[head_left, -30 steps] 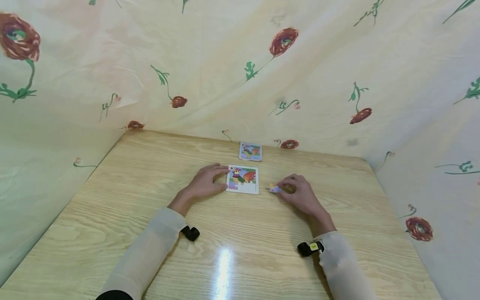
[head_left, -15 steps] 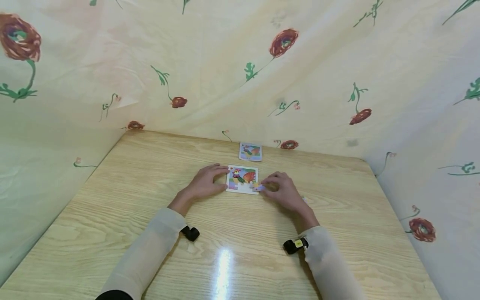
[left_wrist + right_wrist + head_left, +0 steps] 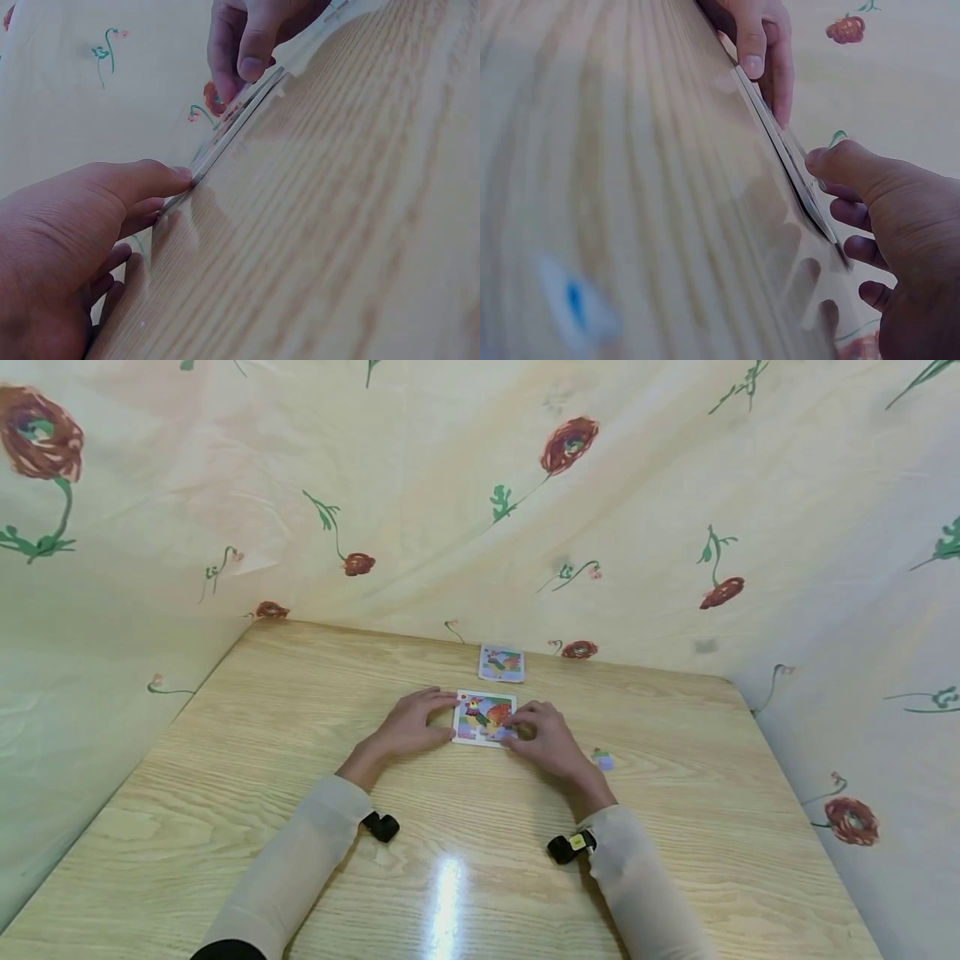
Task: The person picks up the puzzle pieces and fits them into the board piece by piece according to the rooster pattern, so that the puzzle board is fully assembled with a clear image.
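Note:
A jigsaw puzzle tray (image 3: pixel 463 742) with a white border and a rooster picture lies on the table in the head view. My left hand (image 3: pixel 408 722) holds its left edge, thumb at the near corner and fingers at the far one. The left wrist view shows that thumb (image 3: pixel 161 180) on the tray's edge. At the tray's lower right, my right hand (image 3: pixel 546 739) pinches a puzzle piece (image 3: pixel 492 735) low over the picture, mostly covered by the fingers. The right wrist view has the right thumb (image 3: pixel 847 161) just above the tray, seen edge-on.
Another loose puzzle piece (image 3: pixel 603 760), purple and green, lies right of the right forearm. Behind the tray is a card (image 3: pixel 501 664) with the same rooster picture. A flowered cloth (image 3: pixel 420 510) hangs along the back and sides of the wooden table (image 3: pixel 300 693).
My right hand has moved left, bringing the puzzle piece from beside the tray onto its lower right part. The loose piece behind the hand has come into sight. The left hand stays put.

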A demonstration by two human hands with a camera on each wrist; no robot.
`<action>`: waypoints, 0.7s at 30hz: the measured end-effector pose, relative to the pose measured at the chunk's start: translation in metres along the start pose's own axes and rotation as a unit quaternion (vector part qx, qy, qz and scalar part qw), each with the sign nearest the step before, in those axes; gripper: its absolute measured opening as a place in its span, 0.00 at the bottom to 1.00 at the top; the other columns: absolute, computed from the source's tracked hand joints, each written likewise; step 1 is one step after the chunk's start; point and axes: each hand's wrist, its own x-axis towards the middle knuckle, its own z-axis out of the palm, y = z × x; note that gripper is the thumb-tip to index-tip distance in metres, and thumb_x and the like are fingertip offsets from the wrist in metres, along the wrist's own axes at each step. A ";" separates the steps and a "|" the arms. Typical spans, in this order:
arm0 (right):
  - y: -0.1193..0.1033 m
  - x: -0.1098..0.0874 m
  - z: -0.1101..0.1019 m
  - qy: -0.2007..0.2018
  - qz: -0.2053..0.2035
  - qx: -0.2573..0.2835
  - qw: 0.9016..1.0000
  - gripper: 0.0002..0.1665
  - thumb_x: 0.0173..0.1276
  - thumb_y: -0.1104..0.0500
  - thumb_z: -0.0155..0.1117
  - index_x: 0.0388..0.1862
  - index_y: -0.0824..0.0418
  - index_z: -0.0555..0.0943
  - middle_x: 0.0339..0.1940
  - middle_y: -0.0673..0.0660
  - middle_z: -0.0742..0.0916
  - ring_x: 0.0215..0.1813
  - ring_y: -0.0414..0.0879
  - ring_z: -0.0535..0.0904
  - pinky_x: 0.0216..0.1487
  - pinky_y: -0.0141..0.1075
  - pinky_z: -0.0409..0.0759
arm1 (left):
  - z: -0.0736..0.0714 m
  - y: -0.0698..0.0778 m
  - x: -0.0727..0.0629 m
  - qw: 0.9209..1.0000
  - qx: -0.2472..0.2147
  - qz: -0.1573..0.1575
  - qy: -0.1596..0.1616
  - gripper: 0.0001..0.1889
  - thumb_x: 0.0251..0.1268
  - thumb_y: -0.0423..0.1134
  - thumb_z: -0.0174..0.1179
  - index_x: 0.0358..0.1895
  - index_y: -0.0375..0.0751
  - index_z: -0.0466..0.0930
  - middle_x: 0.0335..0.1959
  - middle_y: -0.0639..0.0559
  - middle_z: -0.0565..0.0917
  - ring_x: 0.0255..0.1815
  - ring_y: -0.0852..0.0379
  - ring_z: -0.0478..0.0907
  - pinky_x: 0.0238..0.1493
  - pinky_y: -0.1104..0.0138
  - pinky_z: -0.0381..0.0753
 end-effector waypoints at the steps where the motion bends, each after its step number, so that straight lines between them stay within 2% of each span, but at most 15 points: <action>1: 0.000 0.001 0.001 0.000 -0.003 0.000 1.000 0.13 0.66 0.54 0.75 0.48 0.56 0.90 0.51 0.56 0.86 0.53 0.51 0.73 0.55 0.43 0.70 | 0.000 0.000 0.000 1.000 0.000 0.000 0.000 0.32 0.69 0.52 0.63 0.75 0.54 0.72 0.80 0.56 0.69 0.86 0.46 0.54 0.83 0.38 0.49; 5: -0.001 0.004 0.005 -0.002 -0.009 -0.006 1.000 0.13 0.66 0.54 0.75 0.48 0.56 0.90 0.51 0.56 0.86 0.52 0.51 0.73 0.53 0.41 0.69 | 0.000 0.001 0.001 1.000 -0.004 -0.005 -0.001 0.32 0.69 0.51 0.63 0.75 0.54 0.72 0.80 0.57 0.69 0.86 0.47 0.53 0.83 0.39 0.48; 12: -0.005 0.007 0.010 0.000 -0.015 -0.037 0.999 0.14 0.66 0.53 0.76 0.49 0.56 0.91 0.48 0.55 0.87 0.43 0.47 0.68 0.43 0.38 0.64 | 0.000 0.001 0.000 1.000 -0.003 -0.006 -0.001 0.31 0.69 0.50 0.63 0.75 0.54 0.72 0.80 0.58 0.69 0.86 0.47 0.53 0.84 0.39 0.48; 21: -0.007 0.007 0.013 -0.001 -0.013 -0.041 0.999 0.14 0.66 0.54 0.75 0.49 0.56 0.91 0.46 0.55 0.86 0.41 0.47 0.67 0.45 0.39 0.61 | 0.000 0.000 -0.001 1.000 0.003 0.000 -0.002 0.31 0.69 0.50 0.63 0.75 0.54 0.73 0.79 0.56 0.69 0.86 0.47 0.54 0.84 0.40 0.50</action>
